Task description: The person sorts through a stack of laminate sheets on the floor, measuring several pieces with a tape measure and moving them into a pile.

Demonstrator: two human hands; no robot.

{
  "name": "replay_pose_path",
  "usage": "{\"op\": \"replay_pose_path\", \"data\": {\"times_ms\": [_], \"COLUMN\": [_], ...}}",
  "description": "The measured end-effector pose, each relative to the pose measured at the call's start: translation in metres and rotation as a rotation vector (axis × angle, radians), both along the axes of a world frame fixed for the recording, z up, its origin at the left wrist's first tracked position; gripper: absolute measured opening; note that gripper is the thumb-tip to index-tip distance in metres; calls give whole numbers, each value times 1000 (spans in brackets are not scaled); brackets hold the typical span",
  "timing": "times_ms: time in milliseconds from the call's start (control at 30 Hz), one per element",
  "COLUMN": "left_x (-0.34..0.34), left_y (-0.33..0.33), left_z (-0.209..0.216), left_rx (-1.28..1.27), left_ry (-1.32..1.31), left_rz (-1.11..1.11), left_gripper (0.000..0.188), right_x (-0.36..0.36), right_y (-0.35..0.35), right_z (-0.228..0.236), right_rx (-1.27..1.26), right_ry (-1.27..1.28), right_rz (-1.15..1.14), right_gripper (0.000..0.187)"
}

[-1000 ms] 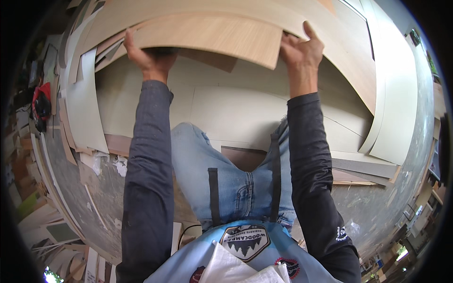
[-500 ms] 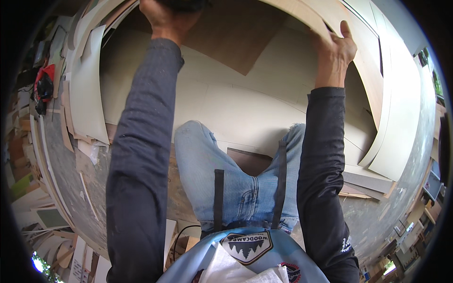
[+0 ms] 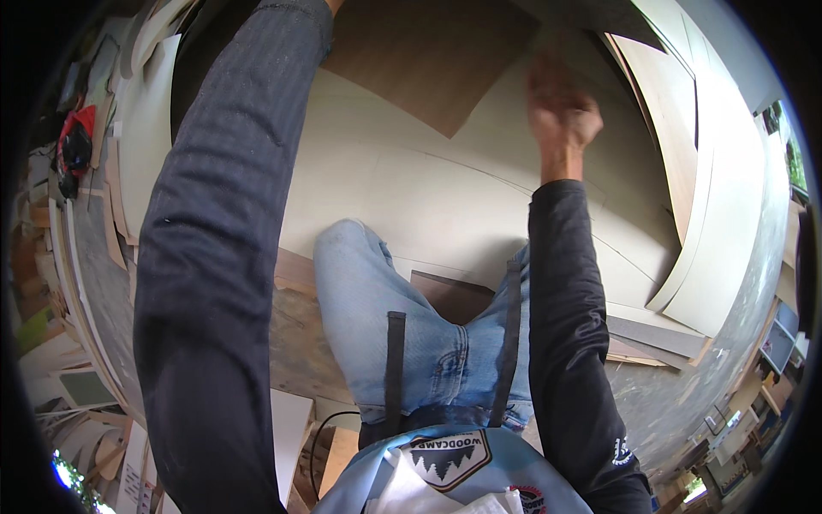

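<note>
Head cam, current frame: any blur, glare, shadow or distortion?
Head view: right hand blurred, its sleeve fairly sharp; head view: glare on the white sheet at right; head view: brown sheet in shadow near the top; head view: fisheye bends edges toward the dark rim, left hand mostly cut off by the top edge.

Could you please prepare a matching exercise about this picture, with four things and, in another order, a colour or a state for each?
Column one:
1. right hand
2. jeans
3. brown sheet
4. bundle at far left

Column two:
A. light blue
B. red and black
C. blurred
D. one corner pointing toward the person

Pairs: 1-C, 2-A, 3-D, 4-B
</note>
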State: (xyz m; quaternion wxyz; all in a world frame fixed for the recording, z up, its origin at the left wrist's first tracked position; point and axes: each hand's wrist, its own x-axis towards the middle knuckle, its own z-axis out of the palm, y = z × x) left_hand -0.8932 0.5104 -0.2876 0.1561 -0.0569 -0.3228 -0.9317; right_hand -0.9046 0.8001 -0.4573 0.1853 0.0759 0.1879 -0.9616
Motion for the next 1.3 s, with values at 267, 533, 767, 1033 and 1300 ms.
{"op": "replay_pose_path", "data": {"times_ms": [267, 533, 767, 1033, 1300], "left_x": [1, 2, -5, 12, 32], "left_y": [1, 2, 19, 10, 6], "left_z": [-17, -21, -14, -27, -46], "left_rx": [84, 66, 41, 59, 111], "left_ry": [-15, 22, -18, -170, -326], "left_rz": [-8, -8, -23, 107, 170], "left_gripper": [38, 45, 50, 71, 59], "right_x": [31, 19, -107, -126, -74], "right_y": [-72, -89, 60, 57, 72], "right_z": [-46, -41, -110, -63, -50], "right_rx": [853, 707, 2271, 2359, 2105], "right_ry": [-116, 373, 872, 660, 747], "right_rz": [134, 772, -102, 547, 545], "right_gripper": [25, 28, 51, 76, 54]}}
